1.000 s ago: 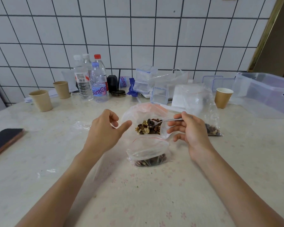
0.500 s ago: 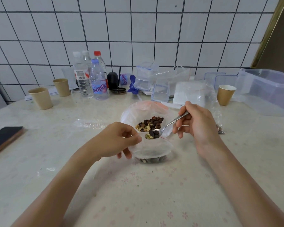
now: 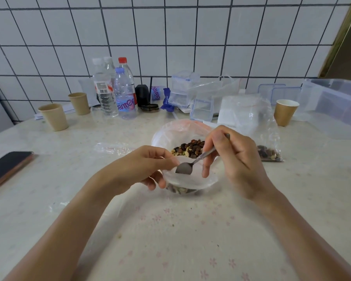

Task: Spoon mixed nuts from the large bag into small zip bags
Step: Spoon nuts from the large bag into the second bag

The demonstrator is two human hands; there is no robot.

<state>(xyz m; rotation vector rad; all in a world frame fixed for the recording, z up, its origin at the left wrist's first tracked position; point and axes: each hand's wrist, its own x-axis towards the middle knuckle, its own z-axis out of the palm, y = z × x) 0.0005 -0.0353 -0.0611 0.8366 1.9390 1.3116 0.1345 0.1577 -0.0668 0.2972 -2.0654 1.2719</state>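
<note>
At a cluttered bench (image 3: pixel 49 179), the large bag (image 3: pixel 170 130) of mixed nuts (image 3: pixel 190 148) sits open just behind a small zip bag (image 3: pixel 190 180). The left hand (image 3: pixel 142 169) pinches its rim; the right hand (image 3: pixel 235 159) grips a spoon (image 3: pixel 183 168), tipped into the mouth. Emptying looks under way; next, likely another scoop.

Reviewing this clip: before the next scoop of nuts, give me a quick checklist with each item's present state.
1. Small zip bag mouth held open by left hand: ok.
2. Right hand grips spoon: ok.
3. Spoon bowl inside the small bag's mouth: ok.
4. Spoon emptied: cannot tell, only its back shows.
5. Large bag open, mixed nuts reachable just behind: ok.
6. Small bag's fill level: cannot tell, some nuts show at the bottom.
</note>
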